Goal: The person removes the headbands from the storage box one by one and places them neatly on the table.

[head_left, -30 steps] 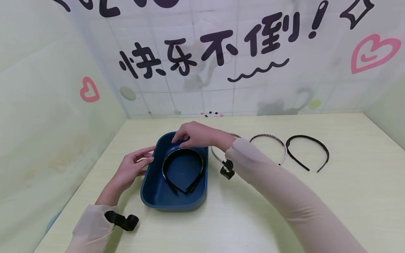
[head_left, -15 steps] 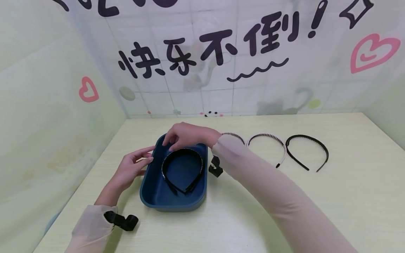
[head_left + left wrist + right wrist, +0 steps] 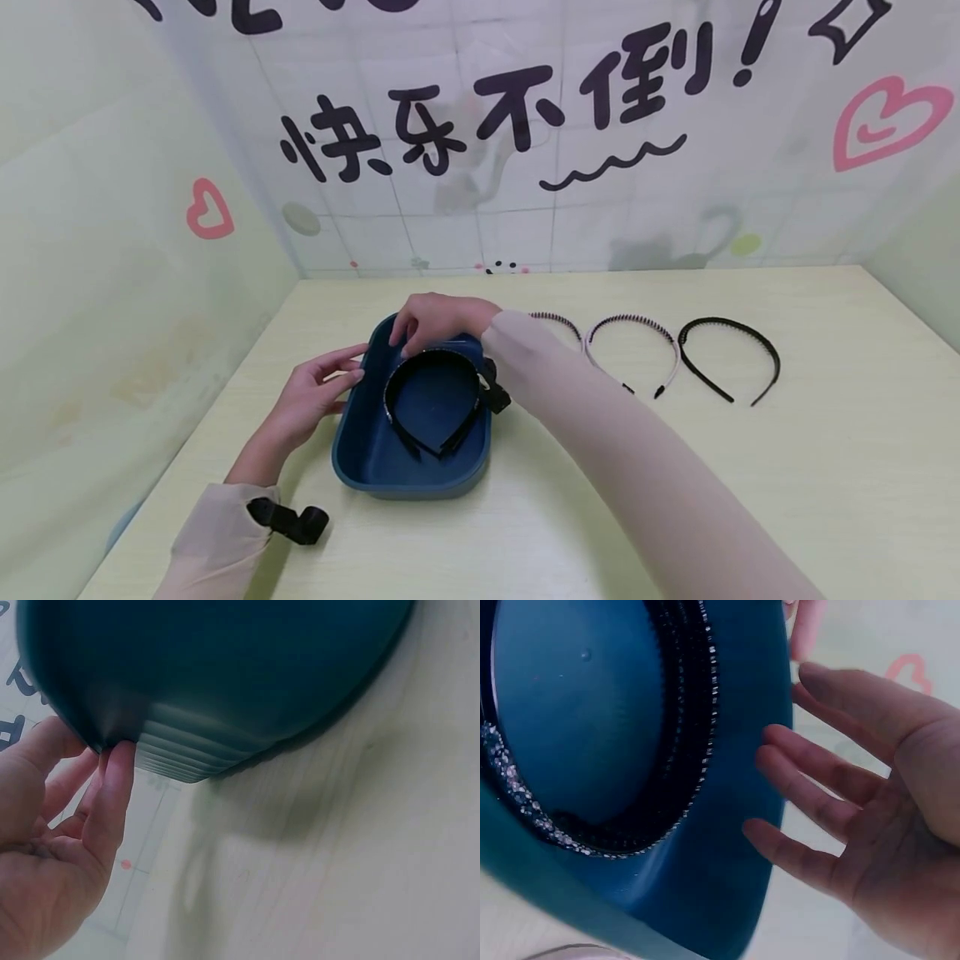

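A dark blue plastic bin stands on the table, longer from front to back. Inside it, overlapping black headbands with sparkling trim lie in a ring, their tips towards the front. My left hand touches the bin's left side, fingertips and thumb at the rim. Over the far end of the bin is my right hand, its fingers loosely bent above the headbands. In the right wrist view those fingers are spread apart with nothing between them, and they overlap the bin wall.
Right of the bin lie a black toothed headband, a pale one with dark coils and a similar coiled headband, partly hidden by my right sleeve. A printed cloth wall rises behind the table.
My right hand and forearm have shifted left over the bin, uncovering more of the coiled headbands at the right. The left hand and the bin have stayed in place.
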Tool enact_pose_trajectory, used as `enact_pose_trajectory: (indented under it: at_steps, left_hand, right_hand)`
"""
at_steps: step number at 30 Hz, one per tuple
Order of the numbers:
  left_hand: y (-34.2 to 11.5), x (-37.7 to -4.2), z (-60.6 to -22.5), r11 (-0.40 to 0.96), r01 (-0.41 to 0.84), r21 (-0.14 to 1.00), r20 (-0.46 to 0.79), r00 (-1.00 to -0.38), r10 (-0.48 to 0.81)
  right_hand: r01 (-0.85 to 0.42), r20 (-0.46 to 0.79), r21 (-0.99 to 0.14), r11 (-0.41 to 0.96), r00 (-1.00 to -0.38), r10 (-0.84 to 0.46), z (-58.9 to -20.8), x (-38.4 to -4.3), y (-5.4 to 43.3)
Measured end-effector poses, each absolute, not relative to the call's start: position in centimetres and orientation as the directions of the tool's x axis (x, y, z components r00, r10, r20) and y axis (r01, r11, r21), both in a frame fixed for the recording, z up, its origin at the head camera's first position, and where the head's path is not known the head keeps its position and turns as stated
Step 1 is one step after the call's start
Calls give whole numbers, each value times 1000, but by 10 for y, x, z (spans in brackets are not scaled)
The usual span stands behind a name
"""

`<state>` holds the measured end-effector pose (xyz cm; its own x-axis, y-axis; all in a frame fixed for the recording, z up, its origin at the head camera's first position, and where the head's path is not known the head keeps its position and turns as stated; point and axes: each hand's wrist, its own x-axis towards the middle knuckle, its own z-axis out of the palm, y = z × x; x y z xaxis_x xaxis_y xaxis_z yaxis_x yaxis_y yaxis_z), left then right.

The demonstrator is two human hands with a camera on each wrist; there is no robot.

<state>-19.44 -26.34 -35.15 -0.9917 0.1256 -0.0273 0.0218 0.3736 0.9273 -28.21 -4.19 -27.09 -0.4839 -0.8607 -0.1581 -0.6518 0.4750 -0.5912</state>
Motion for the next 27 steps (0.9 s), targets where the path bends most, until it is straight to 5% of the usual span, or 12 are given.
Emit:
enact_pose_trajectory:
  at_steps: [27]
  left_hand:
    - [-264,-196,-351,373,13,928,-35,-992,121]
  right_hand:
    - [-470,-307,-616,632,-595,-743,-294,-295,-50]
